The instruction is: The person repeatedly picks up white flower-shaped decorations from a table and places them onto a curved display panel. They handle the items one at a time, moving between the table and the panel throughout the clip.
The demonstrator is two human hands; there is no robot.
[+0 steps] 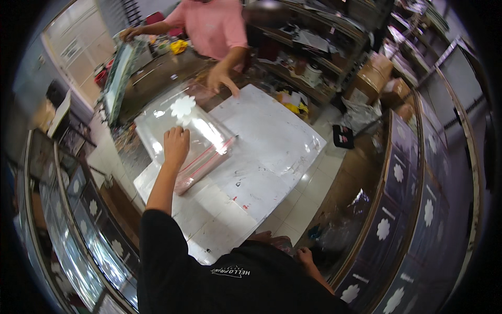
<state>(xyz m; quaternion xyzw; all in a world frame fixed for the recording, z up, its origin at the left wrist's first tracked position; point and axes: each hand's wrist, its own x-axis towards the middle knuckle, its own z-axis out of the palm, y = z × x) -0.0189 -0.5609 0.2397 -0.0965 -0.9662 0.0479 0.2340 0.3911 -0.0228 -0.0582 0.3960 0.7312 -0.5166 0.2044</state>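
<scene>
A stack of clear plastic bags (206,125) with red-striped edges lies on the white table board (266,141). A white flower print (183,109) shows on its top bag. My left hand (177,144) rests over the stack just below that print, its fingers bent and closed on the top bag. Low by my body, away from the table, is my right hand (304,255); it shows small and partly hidden, so I cannot make out its fingers or anything in them.
Across the table a person in a pink shirt (214,29) reaches one spread hand (222,81) over the board's far corner. Their other hand holds a tilted green-edged frame (120,78). Cluttered shelves (319,47) and cardboard boxes (374,76) stand at the right.
</scene>
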